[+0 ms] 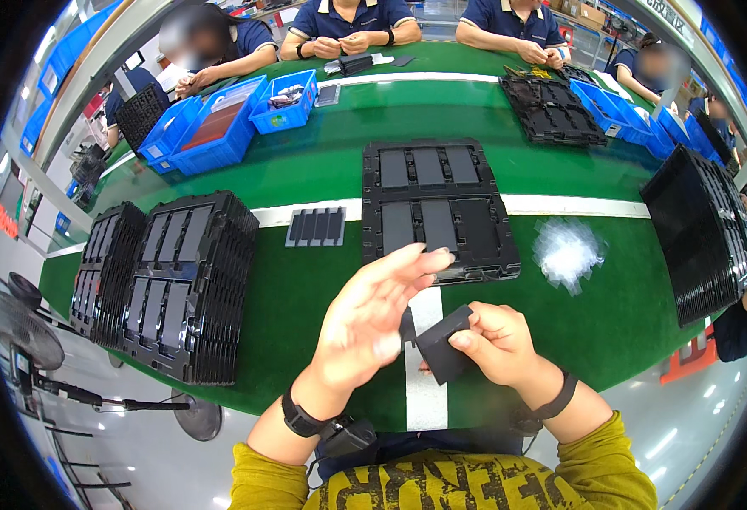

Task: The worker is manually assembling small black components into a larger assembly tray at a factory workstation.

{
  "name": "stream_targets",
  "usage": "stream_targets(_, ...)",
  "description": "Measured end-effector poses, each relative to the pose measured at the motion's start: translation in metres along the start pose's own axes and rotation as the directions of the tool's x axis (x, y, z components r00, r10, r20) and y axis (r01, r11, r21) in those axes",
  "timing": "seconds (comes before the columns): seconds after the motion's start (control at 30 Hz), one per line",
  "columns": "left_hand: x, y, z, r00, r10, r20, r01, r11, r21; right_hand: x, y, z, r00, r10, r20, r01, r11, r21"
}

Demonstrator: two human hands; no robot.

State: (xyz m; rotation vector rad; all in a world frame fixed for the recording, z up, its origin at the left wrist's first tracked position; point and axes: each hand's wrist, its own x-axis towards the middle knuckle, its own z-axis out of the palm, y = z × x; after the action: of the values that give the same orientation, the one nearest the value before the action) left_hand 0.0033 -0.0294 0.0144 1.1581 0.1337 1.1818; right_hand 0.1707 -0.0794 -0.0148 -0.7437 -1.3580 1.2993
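Observation:
A thin dark rectangular panel (443, 350) is pinched between the thumb and fingers of my right hand (503, 347), tilted above the white strip near the table's front edge. My left hand (361, 319) is raised beside it, fingers apart and holding nothing. Part of a small dark piece (407, 325) shows between my left hand and the panel; I cannot tell what it is. Just beyond my hands lies a black plastic tray (373, 197) with grey panels (431, 167) in its slots. The tray's near right slot shows bare black. My left fingertips overlap the tray's near edge in view.
Stacked black trays (191, 289) stand at left, more (705, 234) at right. Clear film pieces (567, 255) are heaped right of the tray; a strip of dark panels (315, 227) lies left. Blue bins (220, 127) and co-workers (352, 25) are across the green table (322, 183).

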Motion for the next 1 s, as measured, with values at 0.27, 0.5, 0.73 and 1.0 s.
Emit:
stream_targets(0.27, 0.003, -0.005, -0.013, 0.874, -0.472, 0.118, 0.462, 0.881, 0.102, 0.009, -0.001, -0.003, 0.95, -0.285, 0.128, 0.31, 0.8, -0.514)
stream_targets(0.5, 0.003, -0.009, -0.014, 0.818, -0.559, 0.135, 0.561, 0.827, 0.025, 0.008, 0.001, -0.005, 0.935, -0.31, 0.173, 0.355, 0.798, -0.488)
stream_targets(0.73, 0.002, -0.006, -0.007, 0.957, -0.288, 0.045, 0.248, 0.886, 0.392, 0.009, -0.01, -0.008, 0.955, -0.241, 0.175, 0.297, 0.821, -0.488)
stream_targets(1.0, 0.006, -0.004, -0.019, 0.977, -0.026, 0.211, -0.172, 0.485, 0.857, 0.007, -0.011, -0.005, 0.984, -0.163, 0.079, 0.18, 0.829, -0.529)
